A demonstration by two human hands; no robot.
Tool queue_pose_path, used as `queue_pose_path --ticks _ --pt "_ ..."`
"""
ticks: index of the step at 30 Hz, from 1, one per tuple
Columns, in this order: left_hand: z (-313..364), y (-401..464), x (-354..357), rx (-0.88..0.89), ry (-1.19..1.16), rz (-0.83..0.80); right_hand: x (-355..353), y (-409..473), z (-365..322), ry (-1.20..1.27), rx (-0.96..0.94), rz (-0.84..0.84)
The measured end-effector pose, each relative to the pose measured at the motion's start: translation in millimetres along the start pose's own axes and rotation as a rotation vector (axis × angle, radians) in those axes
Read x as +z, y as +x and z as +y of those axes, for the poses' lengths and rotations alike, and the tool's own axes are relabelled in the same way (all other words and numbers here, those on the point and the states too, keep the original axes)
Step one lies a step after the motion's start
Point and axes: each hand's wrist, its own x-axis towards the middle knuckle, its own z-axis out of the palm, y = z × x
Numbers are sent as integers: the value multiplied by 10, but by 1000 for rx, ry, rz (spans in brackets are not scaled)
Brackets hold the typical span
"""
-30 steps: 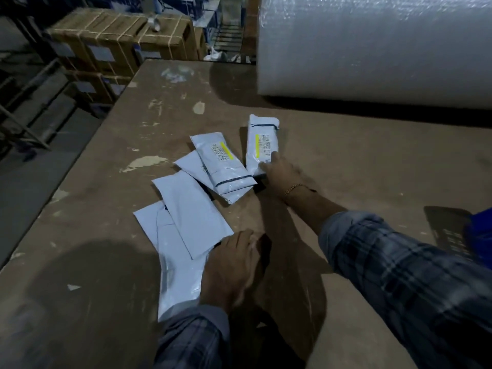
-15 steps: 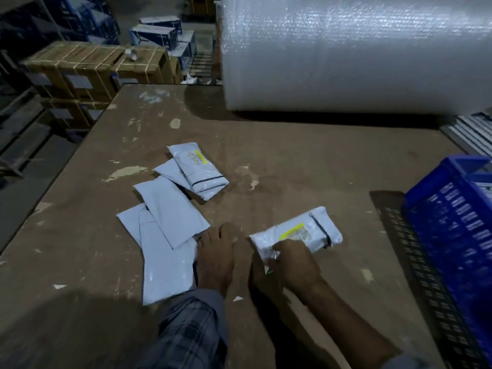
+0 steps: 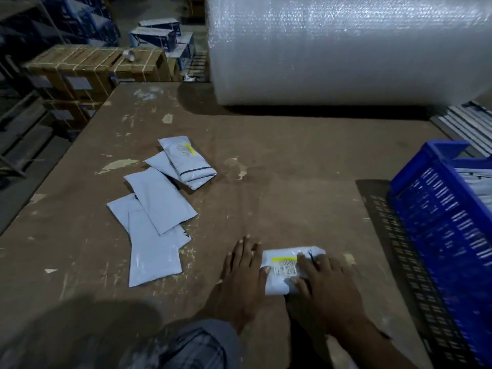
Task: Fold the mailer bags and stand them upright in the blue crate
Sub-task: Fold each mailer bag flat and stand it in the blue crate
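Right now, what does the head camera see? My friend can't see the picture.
Two hands press a white mailer bag flat on a brown table: the left hand at its left edge, the right hand on top. More bags lie to the left, a blue crate stands to the right, and a bubble wrap roll lies behind.

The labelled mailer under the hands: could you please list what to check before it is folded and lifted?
1. Labelled mailer flat on the table: ok.
2. Right hand presses it: ok.
3. Left hand at its left edge, fingers straight: ok.
4. Fold finished: cannot tell.
5. Blue crate close on the right: ok.
6. Free room in the crate: cannot tell.
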Motion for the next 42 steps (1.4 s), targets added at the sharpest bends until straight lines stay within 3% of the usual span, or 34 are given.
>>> queue_pose_path --ticks 4,8,11,16,28,35,39,42 --pt "-34 -229 112 169 25 9 109 -140 80 30 39 81" --pt "72 -303 97 290 180 55 278 -168 56 227 5 205" --pt "50 -271 119 355 88 59 426 -168 72 378 -40 324" --pt "14 -217 194 340 12 38 466 -85 125 272 -182 241" --pt "30 -203 247 263 43 26 536 48 73 256 -125 163" --pt "78 -214 195 262 112 63 561 -17 -50 246 -100 221" --pt "70 -234 191 305 114 84 510 265 104 203 -142 126" --pt "61 -230 200 326 103 66 504 478 11 167 -10 138"
